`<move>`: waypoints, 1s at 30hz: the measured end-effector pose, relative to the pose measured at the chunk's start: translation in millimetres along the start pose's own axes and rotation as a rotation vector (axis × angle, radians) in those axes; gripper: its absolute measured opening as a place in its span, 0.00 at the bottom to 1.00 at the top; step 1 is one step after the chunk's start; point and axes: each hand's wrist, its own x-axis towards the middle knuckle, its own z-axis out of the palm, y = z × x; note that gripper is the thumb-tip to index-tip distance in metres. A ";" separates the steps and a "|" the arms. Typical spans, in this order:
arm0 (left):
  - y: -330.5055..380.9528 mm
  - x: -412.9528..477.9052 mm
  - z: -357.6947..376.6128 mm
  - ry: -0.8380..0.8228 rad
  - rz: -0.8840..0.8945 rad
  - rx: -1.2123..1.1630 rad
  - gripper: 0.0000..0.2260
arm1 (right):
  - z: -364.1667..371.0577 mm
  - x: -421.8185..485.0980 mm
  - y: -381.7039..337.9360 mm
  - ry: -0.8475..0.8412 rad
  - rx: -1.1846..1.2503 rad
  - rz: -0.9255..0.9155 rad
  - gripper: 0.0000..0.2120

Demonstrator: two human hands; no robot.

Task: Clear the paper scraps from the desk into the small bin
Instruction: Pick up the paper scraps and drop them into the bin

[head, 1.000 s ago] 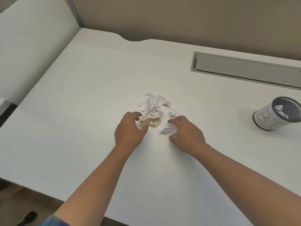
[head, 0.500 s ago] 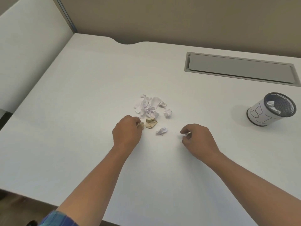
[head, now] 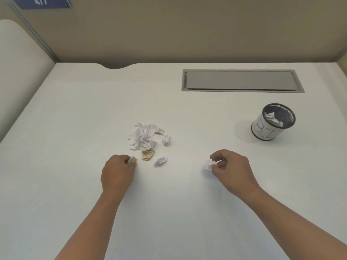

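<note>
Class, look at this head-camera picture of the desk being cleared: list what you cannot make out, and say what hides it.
1. How much paper lies in the bin: its wall hides the inside.
2. The scrap in the left hand: curled fingers cover all but a tan tip.
3. The scraps at the bottom of the pile: upper pieces cover them.
4. The wall sign: cut off by the top edge.

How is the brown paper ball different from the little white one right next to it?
The brown scrap is tan and folded in flat creases; the white scrap is white and rounder. The brown one touches the big pile; the white one lies apart. Both are crumpled and rest on the desk, untouched.
</note>
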 end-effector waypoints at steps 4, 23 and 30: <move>19.0 -0.8 -2.9 0.043 0.013 -0.063 0.07 | -18.4 -1.2 4.2 0.031 0.046 0.018 0.08; 332.0 -33.9 29.9 -0.343 0.649 -0.505 0.12 | -176.6 54.4 20.7 0.469 0.064 -0.052 0.09; 384.9 -21.4 80.9 -0.416 0.623 -0.284 0.02 | -190.2 83.4 35.9 0.429 -0.086 -0.039 0.05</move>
